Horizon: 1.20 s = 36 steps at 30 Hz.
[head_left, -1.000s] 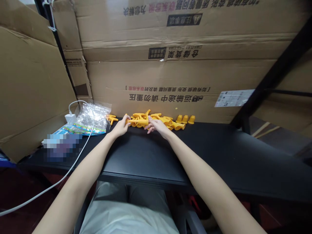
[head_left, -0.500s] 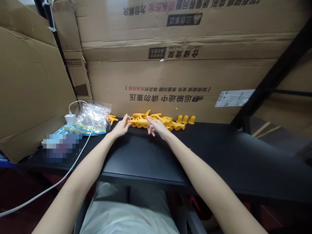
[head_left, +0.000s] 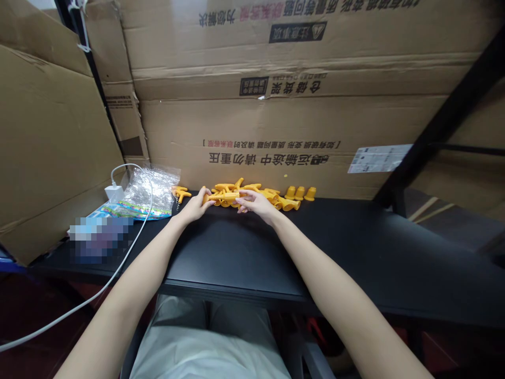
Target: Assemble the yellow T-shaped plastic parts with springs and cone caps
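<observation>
A yellow plastic corkscrew (head_left: 225,196) lies level between my hands, just over the table. My left hand (head_left: 195,206) is closed round its T-shaped handle at the left end. With thumb and fingers, my right hand (head_left: 257,205) pinches the ribbed right end of the same piece. Behind and beside the hands lies a pile of yellow corkscrew parts (head_left: 286,203), partly hidden by my fingers. Left of my left hand are loose yellow T-handles (head_left: 181,194) with a metal spiral showing below.
Three yellow cup-shaped pieces (head_left: 300,192) stand right of the pile. At left lie a clear plastic bag (head_left: 155,189), a white charger (head_left: 114,193) and a white cable (head_left: 130,251) crossing the black table's (head_left: 232,258) front edge. Cardboard (head_left: 244,118) walls the back.
My right hand's fingers have shifted and drawn closer together at the right end of the corkscrew. My left hand has stayed nearly still on the handle.
</observation>
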Each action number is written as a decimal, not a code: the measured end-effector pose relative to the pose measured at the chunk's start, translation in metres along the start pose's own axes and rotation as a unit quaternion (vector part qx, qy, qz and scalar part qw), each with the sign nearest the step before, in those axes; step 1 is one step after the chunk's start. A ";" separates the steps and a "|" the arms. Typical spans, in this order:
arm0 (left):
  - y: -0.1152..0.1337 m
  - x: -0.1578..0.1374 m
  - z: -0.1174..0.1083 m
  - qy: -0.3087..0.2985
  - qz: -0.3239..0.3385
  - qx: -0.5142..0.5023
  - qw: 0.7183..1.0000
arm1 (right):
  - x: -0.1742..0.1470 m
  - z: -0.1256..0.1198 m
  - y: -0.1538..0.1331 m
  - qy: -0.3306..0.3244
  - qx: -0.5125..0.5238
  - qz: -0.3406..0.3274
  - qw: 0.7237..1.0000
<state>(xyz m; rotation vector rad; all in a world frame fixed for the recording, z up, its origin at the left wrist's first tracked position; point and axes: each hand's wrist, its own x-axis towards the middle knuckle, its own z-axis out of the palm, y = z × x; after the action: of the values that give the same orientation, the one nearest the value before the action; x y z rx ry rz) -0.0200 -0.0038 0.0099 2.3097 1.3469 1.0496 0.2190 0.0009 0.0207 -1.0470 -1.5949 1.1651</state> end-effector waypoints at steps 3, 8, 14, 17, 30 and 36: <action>-0.001 0.000 0.001 0.006 0.000 0.021 1.000 | 0.000 0.000 0.000 -0.004 0.013 -0.001 1.000; -0.005 -0.002 0.005 0.015 -0.009 0.038 0.999 | 0.001 0.000 0.002 -0.009 0.019 0.001 1.000; -0.006 -0.004 0.008 0.025 -0.011 0.047 0.999 | 0.002 0.001 0.005 -0.012 0.014 0.011 1.000; -0.005 -0.004 0.008 0.031 -0.013 0.046 0.998 | 0.002 0.002 0.005 -0.009 0.022 0.011 1.000; -0.001 -0.005 0.007 0.042 -0.006 0.058 0.997 | 0.000 0.007 0.005 -0.001 0.060 0.011 0.998; 0.003 -0.005 0.008 0.043 0.012 0.055 0.997 | 0.001 0.013 0.007 0.035 0.055 0.035 0.997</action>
<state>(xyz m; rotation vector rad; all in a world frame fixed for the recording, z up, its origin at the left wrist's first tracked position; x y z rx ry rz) -0.0141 -0.0084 0.0039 2.3900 1.4473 1.1217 0.2071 0.0000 0.0119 -1.0669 -1.4342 1.2357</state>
